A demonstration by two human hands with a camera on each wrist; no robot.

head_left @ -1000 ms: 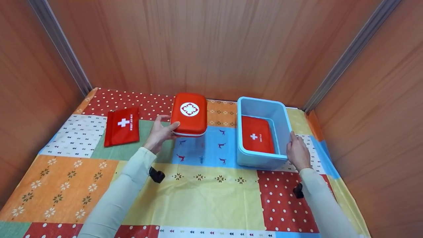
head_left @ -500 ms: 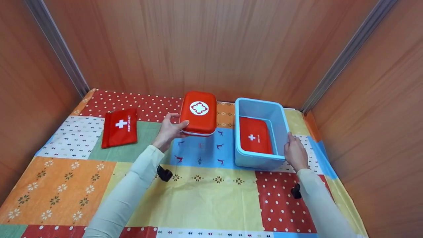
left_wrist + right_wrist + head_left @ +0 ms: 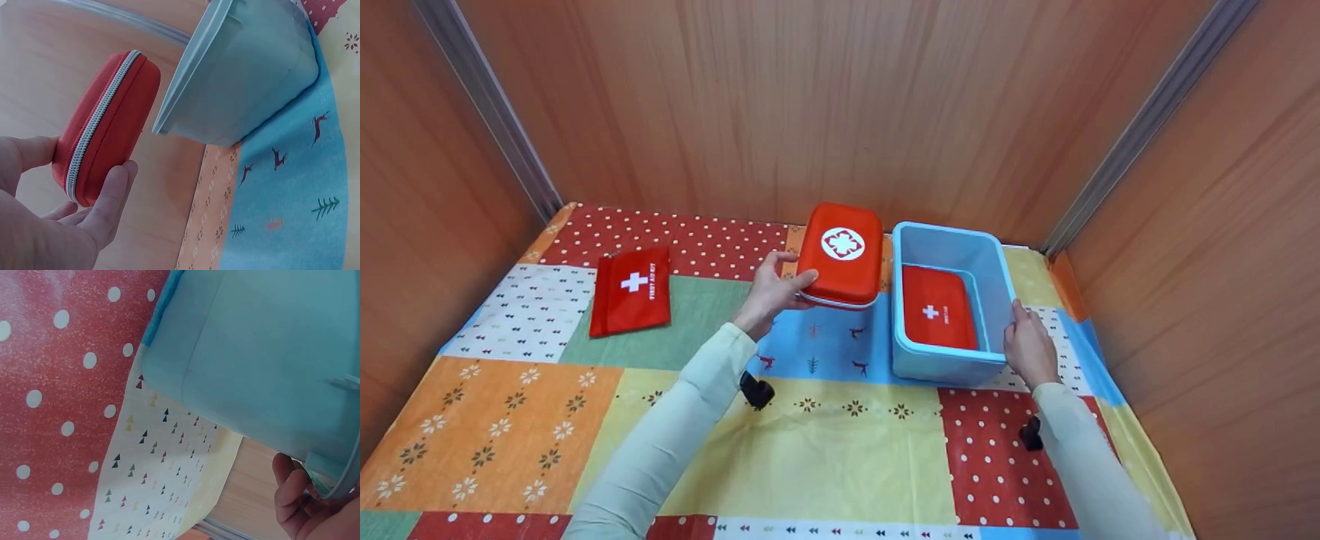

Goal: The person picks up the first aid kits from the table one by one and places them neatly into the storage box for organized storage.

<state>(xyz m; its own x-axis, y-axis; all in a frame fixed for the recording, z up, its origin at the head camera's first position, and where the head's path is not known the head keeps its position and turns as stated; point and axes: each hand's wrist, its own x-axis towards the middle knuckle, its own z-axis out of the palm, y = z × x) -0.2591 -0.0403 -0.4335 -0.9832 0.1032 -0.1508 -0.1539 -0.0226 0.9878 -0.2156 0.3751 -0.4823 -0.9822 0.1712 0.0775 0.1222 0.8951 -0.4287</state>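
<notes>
My left hand (image 3: 772, 295) grips a red hard-shell first aid case (image 3: 840, 276) by its left side, thumb on top and fingers beneath. The case is held up over the cloth, just left of a light blue plastic bin (image 3: 949, 356). In the left wrist view, the grey zipper along the side of the case (image 3: 126, 115) faces the camera. My right hand (image 3: 1031, 345) holds the bin's right rim near the front corner; the right wrist view shows its fingers (image 3: 292, 486) curled at the rim. A flat red first aid pouch (image 3: 941, 311) lies inside the bin.
Another red first aid kit pouch (image 3: 641, 300) lies at the left on the patchwork tablecloth (image 3: 825, 465). Wood-patterned panels (image 3: 840, 105) enclose the back and both sides, with grey metal strips in the corners.
My left hand has carried the red case to the right, closer to the bin, and the case has tilted slightly. My right hand has stayed on the bin's rim.
</notes>
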